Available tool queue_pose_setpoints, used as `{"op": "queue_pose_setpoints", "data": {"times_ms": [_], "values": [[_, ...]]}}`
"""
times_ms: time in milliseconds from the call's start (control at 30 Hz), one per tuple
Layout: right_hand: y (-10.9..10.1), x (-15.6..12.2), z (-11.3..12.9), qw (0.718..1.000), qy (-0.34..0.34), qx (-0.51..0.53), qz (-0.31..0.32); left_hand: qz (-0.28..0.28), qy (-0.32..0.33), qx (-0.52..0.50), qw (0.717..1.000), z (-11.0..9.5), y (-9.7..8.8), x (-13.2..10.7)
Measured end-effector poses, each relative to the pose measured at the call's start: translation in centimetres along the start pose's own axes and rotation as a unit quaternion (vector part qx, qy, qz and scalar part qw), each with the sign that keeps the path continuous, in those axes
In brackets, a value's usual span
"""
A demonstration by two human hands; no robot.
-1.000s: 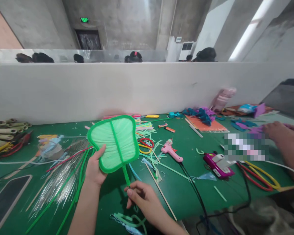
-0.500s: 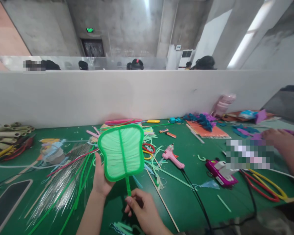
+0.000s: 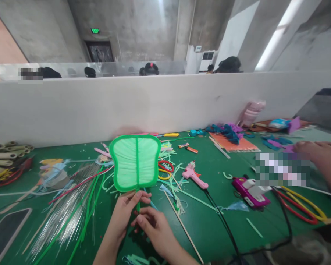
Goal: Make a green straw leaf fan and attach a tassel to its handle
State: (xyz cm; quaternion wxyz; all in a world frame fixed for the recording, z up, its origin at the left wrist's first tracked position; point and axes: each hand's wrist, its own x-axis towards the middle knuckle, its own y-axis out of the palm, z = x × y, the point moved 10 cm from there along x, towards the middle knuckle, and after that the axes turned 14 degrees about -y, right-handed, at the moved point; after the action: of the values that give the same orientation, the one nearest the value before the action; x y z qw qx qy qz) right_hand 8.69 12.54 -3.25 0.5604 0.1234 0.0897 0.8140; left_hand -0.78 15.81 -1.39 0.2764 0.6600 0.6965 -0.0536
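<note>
Head view: your left hand (image 3: 126, 209) and right hand (image 3: 157, 229) both pinch the skinny handle (image 3: 138, 207) of the green fan (image 3: 127, 162), left above right. It sticks up over the desk (image 3: 200, 224). One pink glue gun (image 3: 195, 176) lies to its right.

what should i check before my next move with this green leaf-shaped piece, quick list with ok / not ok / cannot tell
1. Left hand on the green stem: ok, fingers at its upper part, just under the leaf-shaped piece.
2. Right hand on the stem: ok, fingertips at its lower part.
3. Leaf-shaped piece held upright: ok, broad side toward the camera.
4. Stem's lower end sound: cannot tell, fingers hide it.
5. Table around the hands uncluttered: not ok, a thin stick lies beside the right hand.
6. Pink glue gun cool: cannot tell; it lies apart from both hands.
</note>
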Motion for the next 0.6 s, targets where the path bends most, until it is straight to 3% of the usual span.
{"op": "queue_pose_setpoints", "data": {"times_ms": [267, 600], "values": [[-3.5, -0.5, 1.1, 0.997, -0.002, -0.054, -0.053, -0.037, 0.008, -0.068, 0.997, -1.1, -4.1, 0.9], [-3.9, 0.1, 1.8, 0.996, -0.009, -0.082, -0.032, -0.031, 0.058, -0.132, 0.989, -2.2, -6.5, 0.5]]}}
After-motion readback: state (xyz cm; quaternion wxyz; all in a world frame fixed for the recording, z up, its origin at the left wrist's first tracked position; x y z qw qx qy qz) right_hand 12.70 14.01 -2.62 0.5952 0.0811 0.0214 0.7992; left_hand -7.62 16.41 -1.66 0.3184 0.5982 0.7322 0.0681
